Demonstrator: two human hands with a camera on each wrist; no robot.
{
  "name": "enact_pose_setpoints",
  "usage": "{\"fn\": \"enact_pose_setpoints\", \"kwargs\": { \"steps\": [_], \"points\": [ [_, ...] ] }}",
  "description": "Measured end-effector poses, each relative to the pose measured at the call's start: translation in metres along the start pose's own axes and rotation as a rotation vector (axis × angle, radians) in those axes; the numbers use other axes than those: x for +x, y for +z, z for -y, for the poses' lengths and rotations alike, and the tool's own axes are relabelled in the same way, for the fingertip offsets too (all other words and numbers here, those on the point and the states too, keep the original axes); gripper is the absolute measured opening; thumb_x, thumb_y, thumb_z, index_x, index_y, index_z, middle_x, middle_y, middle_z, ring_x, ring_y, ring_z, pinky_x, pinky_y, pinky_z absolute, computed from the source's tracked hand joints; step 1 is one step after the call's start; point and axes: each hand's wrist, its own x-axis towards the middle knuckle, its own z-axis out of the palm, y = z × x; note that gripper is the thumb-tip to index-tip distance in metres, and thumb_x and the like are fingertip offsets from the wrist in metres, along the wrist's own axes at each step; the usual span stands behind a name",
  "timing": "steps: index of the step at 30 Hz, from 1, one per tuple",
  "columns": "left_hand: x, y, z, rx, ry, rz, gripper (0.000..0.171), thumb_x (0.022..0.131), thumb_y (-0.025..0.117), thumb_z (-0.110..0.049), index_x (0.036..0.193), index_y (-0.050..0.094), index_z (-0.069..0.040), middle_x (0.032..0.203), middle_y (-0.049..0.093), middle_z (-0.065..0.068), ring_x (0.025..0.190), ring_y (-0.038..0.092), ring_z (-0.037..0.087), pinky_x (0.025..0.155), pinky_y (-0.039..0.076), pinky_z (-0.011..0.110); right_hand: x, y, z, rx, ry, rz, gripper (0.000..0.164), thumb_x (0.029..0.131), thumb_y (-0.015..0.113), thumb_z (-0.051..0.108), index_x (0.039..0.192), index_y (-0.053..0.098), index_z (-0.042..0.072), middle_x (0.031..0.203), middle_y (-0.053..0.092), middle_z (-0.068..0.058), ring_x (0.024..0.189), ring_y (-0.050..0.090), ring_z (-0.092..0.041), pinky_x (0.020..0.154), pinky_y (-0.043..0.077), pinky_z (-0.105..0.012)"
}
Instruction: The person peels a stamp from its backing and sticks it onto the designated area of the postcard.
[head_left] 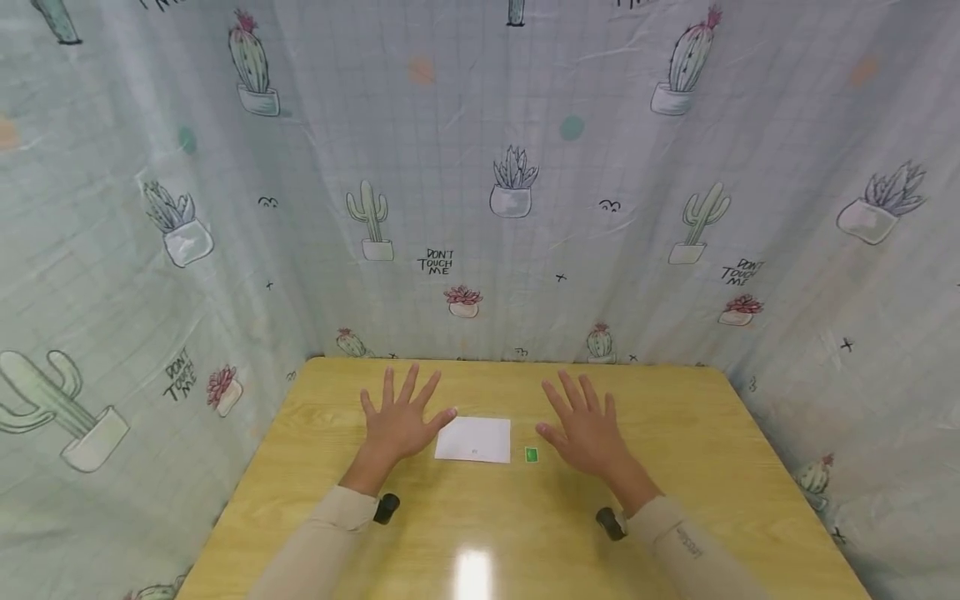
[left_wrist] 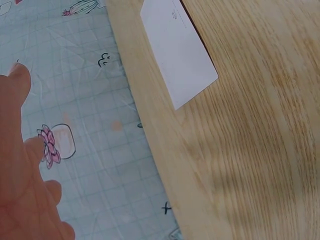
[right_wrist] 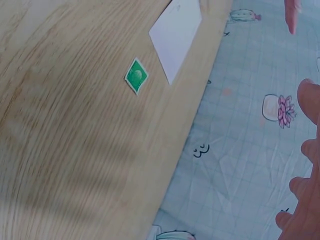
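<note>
A white rectangular paper, perhaps an envelope (head_left: 474, 439), lies flat on the wooden table, with a small printed mark near its lower edge. Just to its right is a small green square with a white border, like a stamp (head_left: 532, 455); the right wrist view shows a paler shape on this stamp (right_wrist: 136, 76). My left hand (head_left: 400, 425) hovers with spread fingers left of the envelope, its thumb overlapping the paper's corner in the head view. To the right of the stamp, my right hand (head_left: 588, 429) is held up, fingers spread. Both hands hold nothing.
The yellow wooden table (head_left: 315, 467) ends at a cactus-print curtain (head_left: 450, 167) behind and on both sides. Dark wrist devices sit under the left (head_left: 386, 508) and right (head_left: 611, 523) cuffs. Light glares off the table's near part.
</note>
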Motion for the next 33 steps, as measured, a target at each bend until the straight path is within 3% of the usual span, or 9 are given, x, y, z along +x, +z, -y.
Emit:
{"fn": "enact_pose_setpoints", "kwargs": {
  "steps": [7,19,25,33],
  "points": [
    [-0.002,0.006,0.004,-0.001,0.001,-0.012,0.082,0.097,0.042,-0.079,0.166,0.025,-0.038,0.178,0.011,0.007,0.163,-0.007,0.047,0.116,-0.006,0.085,0.002,0.006,0.004,0.004,-0.012,-0.023,0.073,0.104,0.057,0.051,0.165,0.032,0.019,0.174,0.022,-0.016,0.159,0.018,-0.05,0.116,0.016,-0.085],
    [-0.003,0.018,0.001,0.027,0.006,-0.004,0.081,0.097,0.043,-0.079,0.165,0.026,-0.04,0.178,0.009,0.004,0.163,-0.006,0.046,0.117,-0.005,0.084,0.002,0.024,0.002,0.034,-0.06,-0.034,0.074,0.105,0.043,0.065,0.165,0.031,0.022,0.173,0.024,-0.015,0.157,0.02,-0.05,0.114,0.015,-0.086],
    [-0.001,0.025,0.003,0.042,0.011,-0.029,0.082,0.095,0.047,-0.078,0.165,0.028,-0.039,0.178,0.011,0.002,0.163,-0.004,0.046,0.118,-0.003,0.084,0.001,0.03,0.002,0.037,-0.076,-0.041,0.073,0.106,0.044,0.062,0.165,0.032,0.022,0.173,0.025,-0.015,0.157,0.022,-0.051,0.113,0.017,-0.086],
    [-0.002,0.04,0.009,0.014,0.026,-0.044,0.082,0.095,0.049,-0.077,0.165,0.029,-0.039,0.178,0.015,0.003,0.163,-0.003,0.045,0.117,-0.003,0.084,-0.001,0.042,0.0,0.032,-0.058,-0.03,0.072,0.104,0.056,0.052,0.165,0.032,0.022,0.174,0.024,-0.012,0.158,0.02,-0.048,0.114,0.016,-0.085]
  ]
}}
